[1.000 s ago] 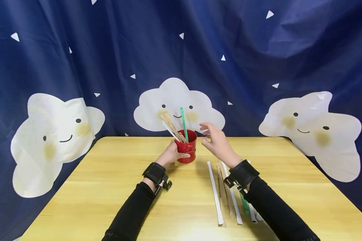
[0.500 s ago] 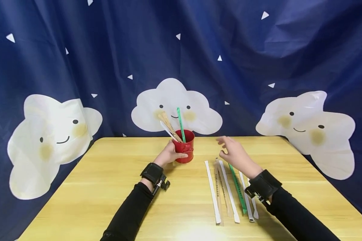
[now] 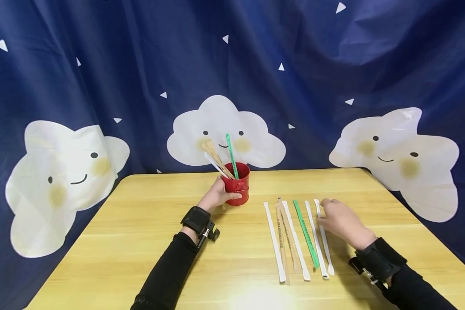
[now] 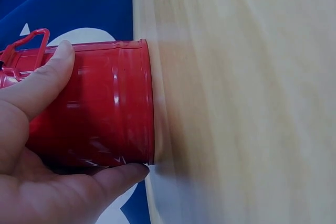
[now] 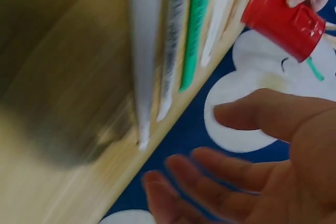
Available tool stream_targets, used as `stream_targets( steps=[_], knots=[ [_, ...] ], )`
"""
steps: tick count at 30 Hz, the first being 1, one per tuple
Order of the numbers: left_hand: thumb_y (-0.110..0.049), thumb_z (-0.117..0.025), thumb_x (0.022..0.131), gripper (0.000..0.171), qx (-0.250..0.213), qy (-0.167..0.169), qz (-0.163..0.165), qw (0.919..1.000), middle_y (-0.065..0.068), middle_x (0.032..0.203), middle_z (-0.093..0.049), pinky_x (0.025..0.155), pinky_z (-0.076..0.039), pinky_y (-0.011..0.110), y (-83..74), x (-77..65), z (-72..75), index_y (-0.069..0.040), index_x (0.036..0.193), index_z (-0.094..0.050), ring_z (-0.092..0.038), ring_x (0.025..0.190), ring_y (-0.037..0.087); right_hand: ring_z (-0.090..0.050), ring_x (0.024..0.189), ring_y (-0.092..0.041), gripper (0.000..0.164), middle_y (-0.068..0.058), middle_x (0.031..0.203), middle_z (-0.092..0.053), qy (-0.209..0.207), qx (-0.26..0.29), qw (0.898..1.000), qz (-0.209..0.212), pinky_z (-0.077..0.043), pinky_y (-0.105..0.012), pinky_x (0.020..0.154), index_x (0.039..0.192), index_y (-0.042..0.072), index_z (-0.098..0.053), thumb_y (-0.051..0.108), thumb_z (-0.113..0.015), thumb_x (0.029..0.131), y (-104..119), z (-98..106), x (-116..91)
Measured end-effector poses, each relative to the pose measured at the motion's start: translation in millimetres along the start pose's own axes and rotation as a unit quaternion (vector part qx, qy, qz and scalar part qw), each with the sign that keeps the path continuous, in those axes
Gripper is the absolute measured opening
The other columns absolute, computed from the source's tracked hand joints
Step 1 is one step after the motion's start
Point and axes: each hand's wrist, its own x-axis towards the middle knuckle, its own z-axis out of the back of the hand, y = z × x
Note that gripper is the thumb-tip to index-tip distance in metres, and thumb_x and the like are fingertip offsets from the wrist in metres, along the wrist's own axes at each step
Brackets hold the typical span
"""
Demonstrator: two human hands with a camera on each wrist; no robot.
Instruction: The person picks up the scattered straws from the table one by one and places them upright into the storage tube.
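My left hand (image 3: pixel 217 196) grips a small red metal bucket (image 3: pixel 238 189), thumb across its front, as the left wrist view shows with the bucket (image 4: pixel 100 103) close up. Leaning in the bucket are a green-wrapped straw (image 3: pixel 231 155), some brown-wrapped straws (image 3: pixel 215 155) and a white one. To the right, a row of paper-wrapped straws lies on the table: white, brown and one green straw (image 3: pixel 306 234). By the top of the rightmost white straw (image 3: pixel 324 241) is my right hand (image 3: pixel 342 221). In the right wrist view its thumb and fingers (image 5: pixel 231 174) are apart with nothing between them.
The pale wooden table (image 3: pixel 139 241) ends at a dark blue curtain (image 3: pixel 314 94) with smiling white clouds (image 3: pixel 224 120). A band with a small camera sits on each wrist.
My right hand has moved from near the bucket, over the row of straws, down to its right end. The left hand still holds the bucket in place.
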Motion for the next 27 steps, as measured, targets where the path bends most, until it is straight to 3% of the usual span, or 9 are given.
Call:
stream_targets(
  steps=[6,12,20,27],
  knots=[
    [0.006,-0.081,0.080,0.081,0.004,-0.011,0.014,0.9998,0.017,0.144,-0.048,0.117,-0.035,0.047,-3.4,2.1,0.9,-0.003,0.148,-0.039,-0.047,0.133,0.032,-0.054,0.071,-0.027,0.019,-0.016,0.079,-0.058,0.031,-0.021,0.999,-0.032,-0.053,-0.049,0.066,0.088,-0.006,-0.056,0.012,-0.063,0.087,-9,6,-4],
    [0.006,-0.080,0.082,0.076,0.007,-0.001,0.005,1.0000,0.015,0.143,-0.054,0.116,-0.037,0.047,-2.5,-0.1,0.4,-0.004,0.147,-0.044,-0.049,0.132,0.031,-0.044,0.062,-0.019,0.030,-0.004,0.066,-0.046,0.038,-0.006,0.999,-0.025,-0.040,-0.032,0.055,0.070,0.007,-0.048,0.013,-0.072,0.087,-9,-6,-7],
    [0.005,-0.080,0.082,0.080,-0.008,0.000,0.011,0.9999,0.016,0.145,-0.051,0.116,-0.037,0.049,-0.7,-2.4,-0.3,-0.005,0.149,-0.039,-0.048,0.133,0.032,-0.051,0.066,-0.023,0.010,-0.009,0.072,-0.054,0.047,-0.023,0.998,-0.041,-0.049,-0.037,0.057,0.077,-0.001,-0.057,-0.002,-0.065,0.082,-14,-17,-5],
    [0.007,-0.080,0.081,0.080,-0.008,-0.002,0.009,0.9999,0.016,0.145,-0.052,0.116,-0.036,0.048,1.0,-1.2,0.7,-0.004,0.149,-0.039,-0.049,0.133,0.032,-0.049,0.059,-0.021,0.012,-0.006,0.067,-0.051,0.035,-0.029,0.998,-0.042,-0.046,-0.032,0.051,0.073,0.001,-0.054,-0.006,-0.061,0.079,-18,-19,-5]
  ],
)
